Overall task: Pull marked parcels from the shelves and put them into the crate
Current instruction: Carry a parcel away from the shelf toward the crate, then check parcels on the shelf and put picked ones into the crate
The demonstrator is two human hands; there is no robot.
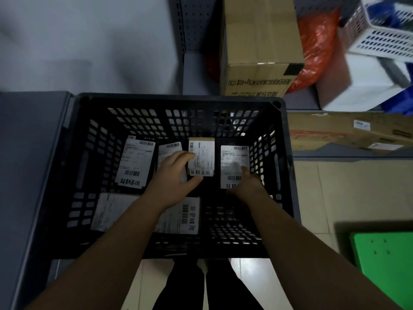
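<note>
- Your two forearms reach in over the near wall of the black crate (73, 153), and your dark-trousered legs (207, 287) stand on pale floor tiles just behind it.
- Perforated walls close the crate on all four sides. Its bare mesh floor shows in the near right corner, beside the flat parcel (187, 217) that lies under your left forearm.
- Your left hand (176, 173) grips the small brown parcel (202, 157) in the far row, fingers curled over its left edge and thumb under its near edge, by the handwritten mark.
- Your right hand (248, 184) rests on the white-labelled parcel (233, 162) at the right wall, with one finger straight on the label. The hand is blurred, so you cannot tell how the other fingers lie.
- The hands are apart, each on its own parcel, with a dark gap between the two.
- Two more marked parcels lie left of your left hand: one half hidden by it (168, 151), one near the left wall (135, 164).
- Beyond the far wall a cardboard carton (257, 52) stands against a perforated shelf upright (192, 23), with an orange plastic bag (317, 48) behind it.
- To the right lie flattened cardboard (335, 130), a white slotted basket (384, 34) and a green panel (384, 265). A grey surface (29, 153) touches the crate's left side.
</note>
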